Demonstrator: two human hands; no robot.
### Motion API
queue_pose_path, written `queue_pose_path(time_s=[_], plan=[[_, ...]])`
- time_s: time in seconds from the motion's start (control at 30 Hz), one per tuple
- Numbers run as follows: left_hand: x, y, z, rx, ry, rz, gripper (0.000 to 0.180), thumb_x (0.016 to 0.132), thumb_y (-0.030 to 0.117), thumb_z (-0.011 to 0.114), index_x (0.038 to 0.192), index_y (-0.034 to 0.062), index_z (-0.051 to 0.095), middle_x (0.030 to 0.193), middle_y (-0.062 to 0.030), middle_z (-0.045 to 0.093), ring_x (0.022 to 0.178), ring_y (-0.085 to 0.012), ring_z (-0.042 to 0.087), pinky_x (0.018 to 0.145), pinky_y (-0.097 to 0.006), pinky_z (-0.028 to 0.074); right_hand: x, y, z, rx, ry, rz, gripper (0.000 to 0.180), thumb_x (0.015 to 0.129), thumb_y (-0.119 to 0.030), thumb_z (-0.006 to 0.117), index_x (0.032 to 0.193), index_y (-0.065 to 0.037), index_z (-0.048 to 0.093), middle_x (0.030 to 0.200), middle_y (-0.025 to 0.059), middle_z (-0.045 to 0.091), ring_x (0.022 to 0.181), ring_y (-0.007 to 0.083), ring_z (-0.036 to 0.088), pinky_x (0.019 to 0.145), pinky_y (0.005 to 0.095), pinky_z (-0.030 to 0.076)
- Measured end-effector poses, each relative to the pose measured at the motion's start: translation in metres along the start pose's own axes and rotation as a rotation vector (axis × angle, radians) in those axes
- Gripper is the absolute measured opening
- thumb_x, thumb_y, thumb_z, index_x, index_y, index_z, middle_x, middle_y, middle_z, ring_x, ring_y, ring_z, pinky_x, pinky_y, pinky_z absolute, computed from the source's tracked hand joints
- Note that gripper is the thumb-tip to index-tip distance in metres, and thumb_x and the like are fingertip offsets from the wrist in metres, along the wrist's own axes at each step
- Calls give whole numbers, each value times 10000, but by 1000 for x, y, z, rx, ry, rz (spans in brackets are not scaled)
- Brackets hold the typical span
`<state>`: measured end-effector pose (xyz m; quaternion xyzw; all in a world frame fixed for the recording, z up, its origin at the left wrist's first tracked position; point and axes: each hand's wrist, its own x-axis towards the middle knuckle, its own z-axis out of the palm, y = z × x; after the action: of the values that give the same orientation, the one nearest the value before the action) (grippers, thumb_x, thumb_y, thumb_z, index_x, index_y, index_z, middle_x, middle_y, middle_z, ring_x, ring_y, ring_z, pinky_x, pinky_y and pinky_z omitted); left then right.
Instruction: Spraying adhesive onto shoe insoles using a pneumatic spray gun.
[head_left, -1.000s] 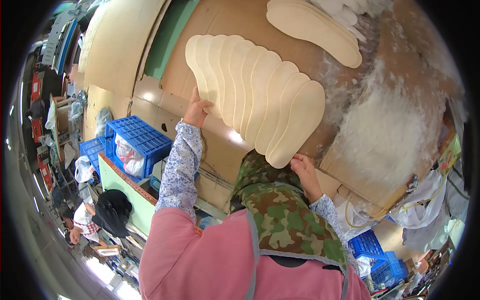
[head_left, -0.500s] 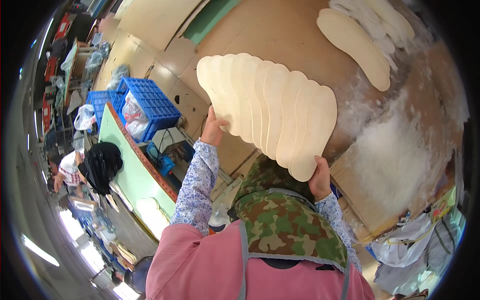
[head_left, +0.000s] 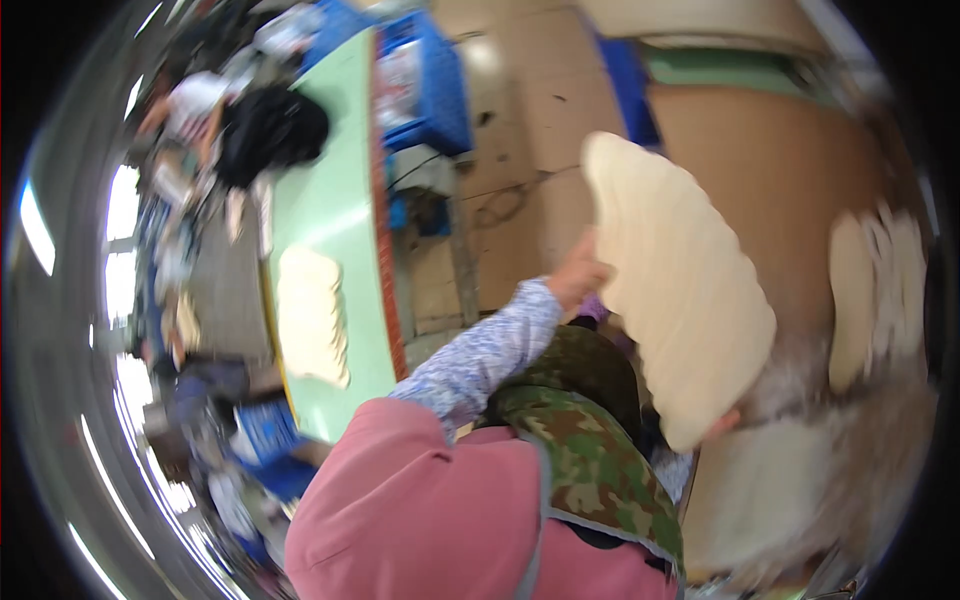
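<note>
A fanned-out row of overlapping cream insoles point(head_left: 690, 290) hangs in front of me, spread between both hands and slightly blurred. My left hand point(head_left: 578, 272) grips its left edge, the thumb lying over the top. At the lower right end, my right hand point(head_left: 722, 425) holds the row from beneath; most of it is hidden by the insoles, with only a few blurred fingers showing. Blue-and-white patterned sleeves cover my forearms. Another fanned row of insoles point(head_left: 308, 315) lies on the green table point(head_left: 340, 215) at left.
A brown work surface point(head_left: 770, 160) spreads at right, bearing an insole point(head_left: 851, 300), whitish long pieces point(head_left: 897, 290) and a pale powdery patch point(head_left: 770, 480). Beyond the green table stands a blue crate point(head_left: 447, 90). A black bundle point(head_left: 270, 135) sits on that table's far part, near another person point(head_left: 195, 105).
My view has swung leftward, bringing the green table and its insole row further in. The held insoles now hang more steeply, right end lower. Both hands keep their hold.
</note>
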<state>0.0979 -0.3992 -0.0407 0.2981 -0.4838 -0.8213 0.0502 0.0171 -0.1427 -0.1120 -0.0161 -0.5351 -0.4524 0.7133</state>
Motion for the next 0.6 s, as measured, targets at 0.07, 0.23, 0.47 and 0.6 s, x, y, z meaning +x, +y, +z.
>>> queue_pose_path(time_s=[0.07,0.23,0.47,0.6], plan=[[-10,11,7,-165,-25,-24,795,703,-84,510,1423,52,204,1224,-91,466,841,-129,504,715,-275,436,-13,-13,21,484,-79,215,587,907,-526,416,1169,-2,457,1132,175,492,989,288,523,803,413,460],[-56,-19,-18,-260,109,161,908,706,-88,512,1452,-6,0,1438,-101,293,1100,-139,464,870,-247,422,-34,57,33,1701,-231,554,501,918,-449,451,1055,28,522,985,199,551,814,295,579,656,410,490],[-159,-2,-49,-338,390,340,846,692,-82,494,1453,51,149,1203,-46,488,789,-58,507,582,-192,410,9,52,25,2725,-287,756,490,912,-393,479,1177,18,458,1079,201,523,881,328,581,697,432,505],[-240,1,-89,-425,662,411,845,698,-86,488,1455,72,147,1180,-9,504,711,-52,487,566,-190,393,97,52,-11,3510,-1999,591,545,802,-320,517,1223,9,417,1151,246,520,928,364,588,794,448,512]])
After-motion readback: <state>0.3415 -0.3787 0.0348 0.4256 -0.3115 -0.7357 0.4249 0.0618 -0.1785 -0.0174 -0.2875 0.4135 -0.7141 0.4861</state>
